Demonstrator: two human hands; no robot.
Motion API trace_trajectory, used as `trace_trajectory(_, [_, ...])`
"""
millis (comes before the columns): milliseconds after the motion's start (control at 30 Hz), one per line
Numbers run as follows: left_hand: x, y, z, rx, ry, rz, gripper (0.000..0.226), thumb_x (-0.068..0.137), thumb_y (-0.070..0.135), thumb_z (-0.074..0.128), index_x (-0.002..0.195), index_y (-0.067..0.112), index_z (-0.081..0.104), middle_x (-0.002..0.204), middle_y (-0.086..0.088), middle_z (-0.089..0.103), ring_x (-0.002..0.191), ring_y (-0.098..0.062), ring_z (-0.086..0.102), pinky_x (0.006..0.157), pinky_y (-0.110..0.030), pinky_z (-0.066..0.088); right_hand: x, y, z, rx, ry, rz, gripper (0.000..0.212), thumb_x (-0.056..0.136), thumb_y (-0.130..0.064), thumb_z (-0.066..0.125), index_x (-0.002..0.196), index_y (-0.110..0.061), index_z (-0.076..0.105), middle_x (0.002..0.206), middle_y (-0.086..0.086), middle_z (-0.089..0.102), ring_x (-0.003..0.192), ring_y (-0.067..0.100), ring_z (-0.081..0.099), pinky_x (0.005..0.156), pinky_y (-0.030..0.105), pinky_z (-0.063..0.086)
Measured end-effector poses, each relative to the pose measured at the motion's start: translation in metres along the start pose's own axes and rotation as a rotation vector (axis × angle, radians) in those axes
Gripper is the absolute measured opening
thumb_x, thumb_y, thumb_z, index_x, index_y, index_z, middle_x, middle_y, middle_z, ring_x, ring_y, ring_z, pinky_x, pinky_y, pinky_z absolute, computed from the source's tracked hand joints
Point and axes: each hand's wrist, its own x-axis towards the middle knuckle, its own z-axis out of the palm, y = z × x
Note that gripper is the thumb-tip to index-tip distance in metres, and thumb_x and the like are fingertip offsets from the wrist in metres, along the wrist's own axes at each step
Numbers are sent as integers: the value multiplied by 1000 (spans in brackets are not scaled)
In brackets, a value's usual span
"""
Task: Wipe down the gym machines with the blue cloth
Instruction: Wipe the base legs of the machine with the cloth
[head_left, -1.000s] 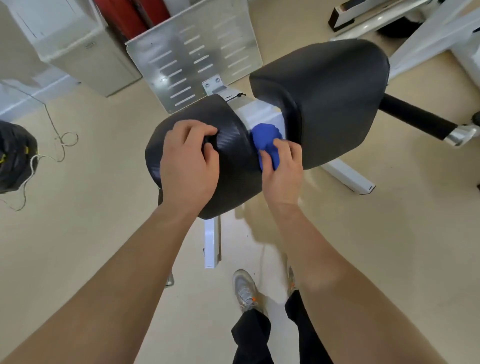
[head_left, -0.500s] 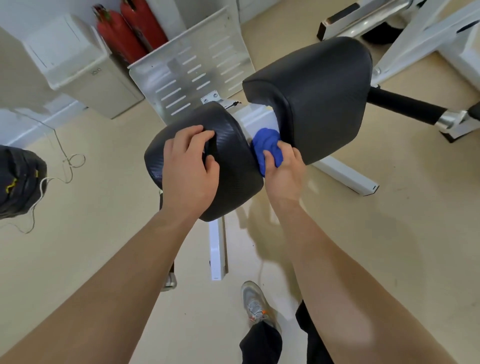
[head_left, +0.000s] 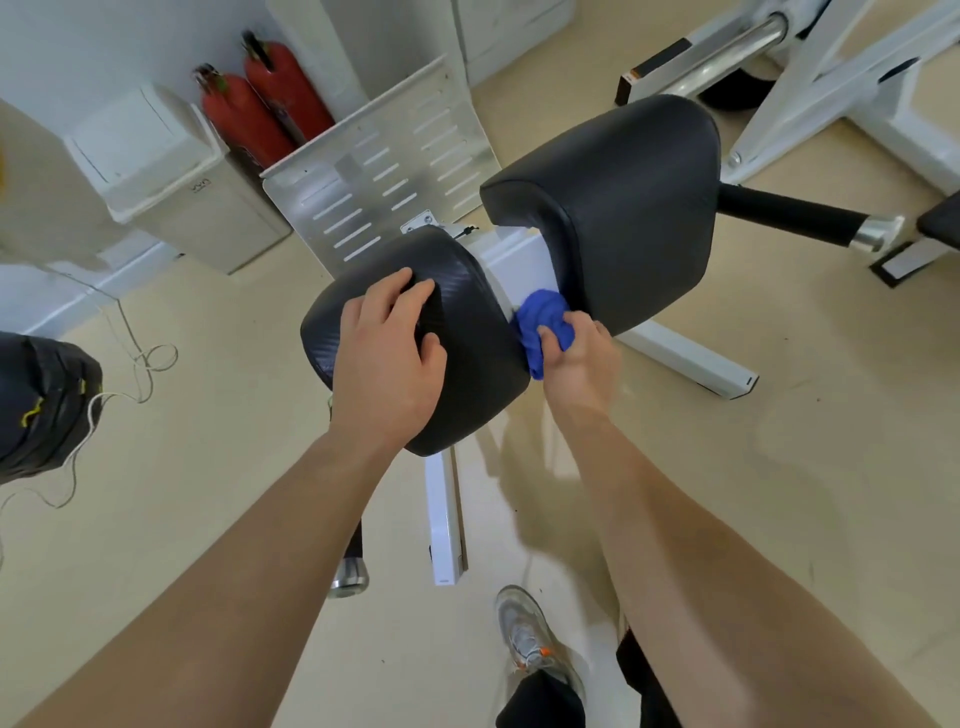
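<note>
2 black pads (head_left: 623, 208): left hand (head_left: 387, 358) grips the nearer one, right hand (head_left: 582, 358) clutches 1 blue cloth (head_left: 543, 319) between them; 2 red extinguishers (head_left: 260, 104) behind.

Pretty clearly a gym. There's a machine (head_left: 521, 258) with chunky black vinyl pads (head_left: 623, 208) on a white steel frame (head_left: 685, 358), a slotted metal footplate (head_left: 384, 171) behind it, and a foam-sleeved handle (head_left: 779, 213) with a chrome end. More white-framed kit with a chrome bar (head_left: 727, 57) sits at the back. Beige floor (head_left: 208, 415), two red fire extinguishers (head_left: 270, 104) by the wall.
</note>
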Motion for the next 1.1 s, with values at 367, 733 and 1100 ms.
trace_trajectory(367, [-5,-3,-6,-10,-75,13,46,96,22,55,142,26,48,154,8,35,140,-17,29,112,-35,31,3,-3,-9,-96,-84,-41,23,99,-26,56,115,-10,60,106,6,59,96,21,58,78,25,40])
trace_trajectory(733, [-69,56,6,-195,-186,40,30,95,20,52,124,22,60,129,10,49,114,-10,48,83,-28,47,-41,7,-138,-168,-200,-72,36,91,-26,65,126,-21,58,112,-5,53,98,14,48,83,25,34])
trace_trajectory(1100, [-154,168,115,-273,-383,-230,34,99,29,49,132,24,53,134,8,50,106,-13,58,90,-34,50,-36,129,-236,-264,-329,-81,43,91,-31,65,132,-23,57,115,-4,52,94,16,53,78,30,42])
